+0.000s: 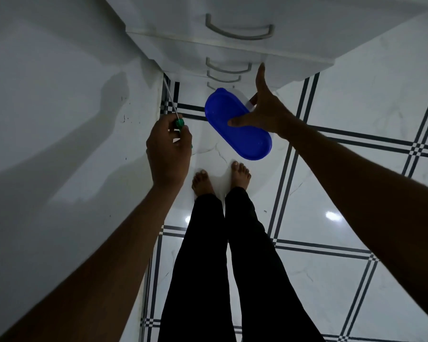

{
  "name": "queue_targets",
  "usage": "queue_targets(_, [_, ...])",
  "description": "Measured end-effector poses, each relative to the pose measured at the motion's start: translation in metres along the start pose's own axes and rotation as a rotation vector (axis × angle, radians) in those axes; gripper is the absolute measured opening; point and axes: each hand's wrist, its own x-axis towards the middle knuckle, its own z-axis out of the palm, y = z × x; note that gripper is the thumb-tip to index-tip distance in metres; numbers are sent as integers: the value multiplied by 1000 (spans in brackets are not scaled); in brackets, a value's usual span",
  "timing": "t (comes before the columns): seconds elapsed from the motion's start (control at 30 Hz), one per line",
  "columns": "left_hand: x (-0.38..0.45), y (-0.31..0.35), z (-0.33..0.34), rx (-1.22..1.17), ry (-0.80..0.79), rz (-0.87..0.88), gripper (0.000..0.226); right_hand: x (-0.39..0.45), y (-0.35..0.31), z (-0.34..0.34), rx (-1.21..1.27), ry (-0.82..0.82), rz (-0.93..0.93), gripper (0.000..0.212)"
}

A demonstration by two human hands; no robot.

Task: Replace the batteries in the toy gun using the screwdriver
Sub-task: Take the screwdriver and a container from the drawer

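- Head view: A person stands barefoot on a tiled floor [331, 183] before a white drawer unit [232, 45], looking straight down past black trousers in dim light.
- The left hand [168, 154] is closed round the green handle of a screwdriver [174, 112], its thin metal shaft pointing up and away along the white wall [59, 119].
- The right hand [265, 112] is spread wide: the thumb presses the lid of a blue oval box [235, 124], the other fingers reach round behind it, and one extended fingertip sits at the edge of a drawer front. The box is carried clear of the floor, just in front of the lower drawers.
- The drawers show curved handles [240, 30]; whether any drawer stands ajar cannot be told from this angle.
- No toy gun and no batteries are in sight. What the box holds is hidden by its closed lid.
- The moment reads as the gathering stage, with the tool in hand, the container fetched and the battery swap itself not yet begun.
- The next move likely calls for carrying both items to a work surface, setting the box down to free the right hand, and finding the toy gun so its battery cover screw can be met with the screwdriver tip.
- Both hands being full, the box must be put down first.
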Motion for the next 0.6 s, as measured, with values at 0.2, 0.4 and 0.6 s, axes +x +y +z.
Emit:
queue_targets(0.2, [7, -2, -3, 10, -19, 25, 28, 13, -3, -8, 41, -3, 14, 151])
queue_targets(0.4, [-3, 4, -18, 25, -52, 40, 28, -27, -11, 2, 157, 88, 68, 136])
queue_targets(0.6, [-37, 62, -55, 9, -285, 117, 33, -156, -34, -6, 616, 348, 124, 74])
